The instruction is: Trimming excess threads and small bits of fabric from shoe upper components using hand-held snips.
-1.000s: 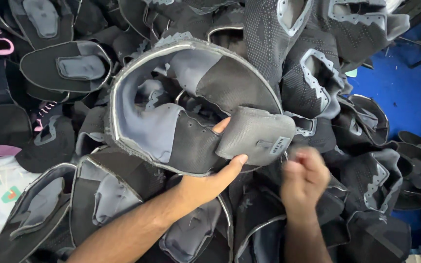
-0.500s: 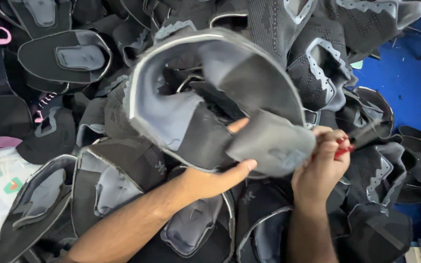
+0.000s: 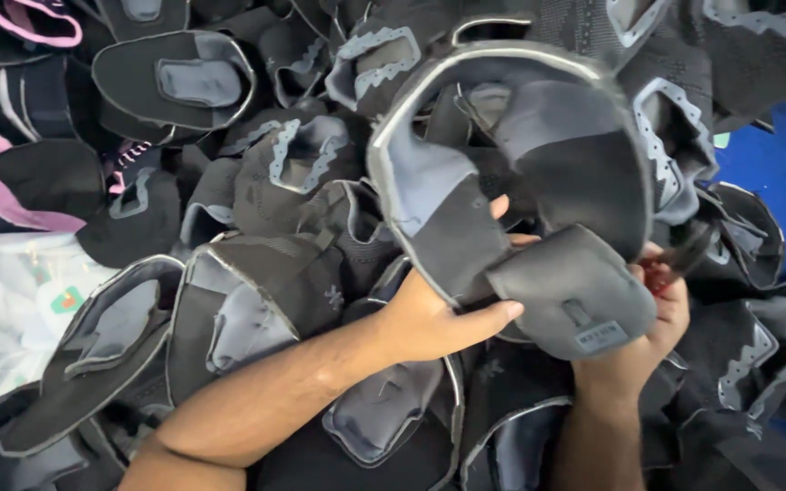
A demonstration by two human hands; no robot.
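L hand (image 3: 429, 323) grips a black-grey shoe upper (image 3: 511, 182) above a pile of uppers (image 3: 256, 291) — fingers pinching its lower edge. R hand (image 3: 648, 332) sits behind the tongue w/ a small grey label (image 3: 600, 336) — fingers curled on something red (image 3: 655, 275), hard to tell.

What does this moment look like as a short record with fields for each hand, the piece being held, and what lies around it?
left hand: left hand grips the grey and black shoe upper from below, thumb along its tongue flap
right hand: right hand sits behind the tongue flap, closed around a small red tool, mostly hidden
held piece: open, lining side up, raised over the pile
surroundings: pile of dark shoe uppers, pink-trimmed uppers at left, blue surface at right
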